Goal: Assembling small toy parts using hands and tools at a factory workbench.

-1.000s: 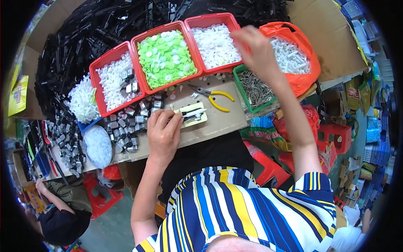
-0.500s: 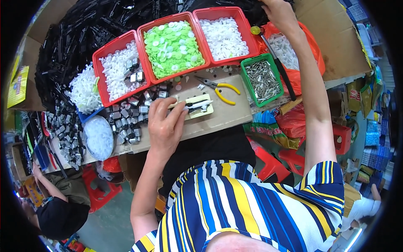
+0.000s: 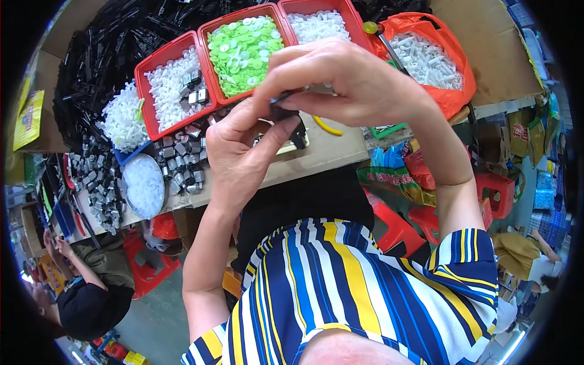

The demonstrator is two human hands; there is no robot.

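Note:
In front of me, over the cardboard worktop point(image 3: 340, 152), both hands meet at a small black plastic part point(image 3: 298, 135). My left hand point(image 3: 234, 155) grips it between thumb and fingers. From above, my right hand point(image 3: 365, 79) reaches across with bent fingers, its thumb and fingertips closed at the part's upper end; the exact contact is hidden. Below the part lies a cream block point(image 3: 292, 148), mostly covered. Pliers with yellow handles point(image 3: 328, 126) rest behind it, largely hidden by my right hand.
Red bins point(image 3: 143, 103) of white and green small pieces line the back. Small metal motors point(image 3: 182, 167) and a round dish point(image 3: 144, 188) of translucent pieces sit left. An orange-red bag point(image 3: 465, 91) stands right, black parts point(image 3: 115, 48) behind. Another person point(image 3: 91, 304) sits at lower left.
My right hand has come back from the far right to meet the left. My left hand has left the white piece on the cream block; a black part is now between both hands.

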